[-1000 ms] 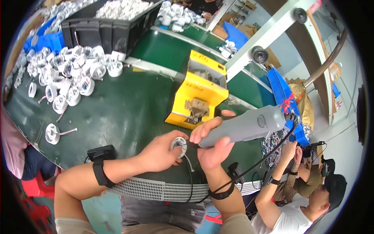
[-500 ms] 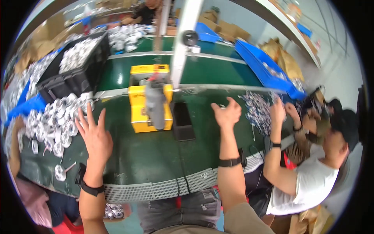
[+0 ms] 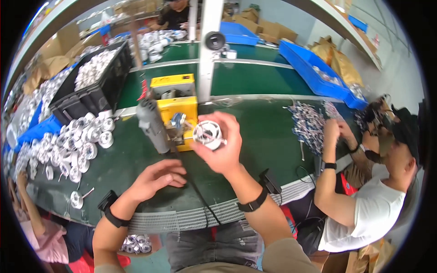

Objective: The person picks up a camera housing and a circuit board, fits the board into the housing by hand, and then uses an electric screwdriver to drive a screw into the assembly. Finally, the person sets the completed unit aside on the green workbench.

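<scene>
My right hand (image 3: pixel 225 145) is closed around a white round housing (image 3: pixel 207 134), raised above the green bench in front of the yellow box; a short wire with a light tip lies across its open face. My left hand (image 3: pixel 154 180) is low over the bench, palm down and fingers loosely stretched, with nothing visible in it. A grey electric screwdriver (image 3: pixel 152 125) hangs tilted beyond the left hand, beside the yellow box (image 3: pixel 175 98). From its lower end area a black cord (image 3: pixel 196 186) runs toward the front edge.
Piled white round housings (image 3: pixel 73 150) cover the bench at left, before a black crate (image 3: pixel 93 86) of white parts. At right lies a heap of wires (image 3: pixel 307 129), with a person in white (image 3: pixel 364 204) working there. A blue tray (image 3: pixel 309 75) and white post (image 3: pixel 209 54) stand beyond.
My right hand has moved left and now holds a white round housing. My left hand has come down and inward. The screwdriver has swung left and tilted. The small black box is no longer visible.
</scene>
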Tool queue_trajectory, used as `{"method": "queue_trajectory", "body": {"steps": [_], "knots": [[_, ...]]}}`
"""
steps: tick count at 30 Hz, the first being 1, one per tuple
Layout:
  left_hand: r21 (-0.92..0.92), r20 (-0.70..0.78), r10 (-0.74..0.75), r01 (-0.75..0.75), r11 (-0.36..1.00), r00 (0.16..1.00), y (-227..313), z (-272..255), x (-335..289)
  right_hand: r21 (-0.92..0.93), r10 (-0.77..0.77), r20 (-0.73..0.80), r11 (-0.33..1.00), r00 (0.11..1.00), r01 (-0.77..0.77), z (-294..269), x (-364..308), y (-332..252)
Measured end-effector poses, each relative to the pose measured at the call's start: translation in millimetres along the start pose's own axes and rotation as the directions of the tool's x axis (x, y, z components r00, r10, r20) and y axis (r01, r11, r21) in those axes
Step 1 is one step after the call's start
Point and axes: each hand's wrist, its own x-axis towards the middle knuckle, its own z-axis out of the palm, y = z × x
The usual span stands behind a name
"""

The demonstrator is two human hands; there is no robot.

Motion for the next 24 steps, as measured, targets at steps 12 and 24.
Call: {"method": "queue_trajectory", "body": {"steps": [12,24], "knots": [[-0.483,0.055,0.137,-0.093,0.871,0.989,-0.2,7.4,-4.1,-0.01,-0.209,0.234,0.976,0.95,0.217,35.4,-12.2,-35.5],[-0.468,0.06,0.062,-0.026,0.883,0.996,5.5,-9.4,-5.2,0.119,-0.129,0.576,0.99,0.807,0.074,-4.5,23.2,-16.5]]}}
